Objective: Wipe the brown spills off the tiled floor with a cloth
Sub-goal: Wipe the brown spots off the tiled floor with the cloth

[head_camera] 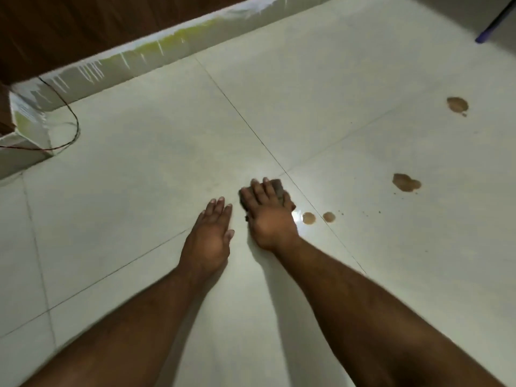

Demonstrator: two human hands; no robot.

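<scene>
At frame centre, a dark brown folded cloth (279,191) is pressed flat by the right hand (269,216); the left hand (209,236) is laid open-fingered on the pale tiled floor (139,177).

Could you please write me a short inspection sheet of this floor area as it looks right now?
Surface: glossy pale tiled floor with thin grout lines and a glare patch beside the cloth.
Job's things: dark brown cloth flat on the floor; two small round brown spots just right of it; two larger brown puddles farther right; fine specks between.
Clutter: nothing seen.
Hands: right hand presses flat on the cloth; left hand rests open on bare tile.
Cables: thin red-and-black wire looping by the skirting.
Surroundings: paint-streaked white skirting; purple handle tip top right.
</scene>
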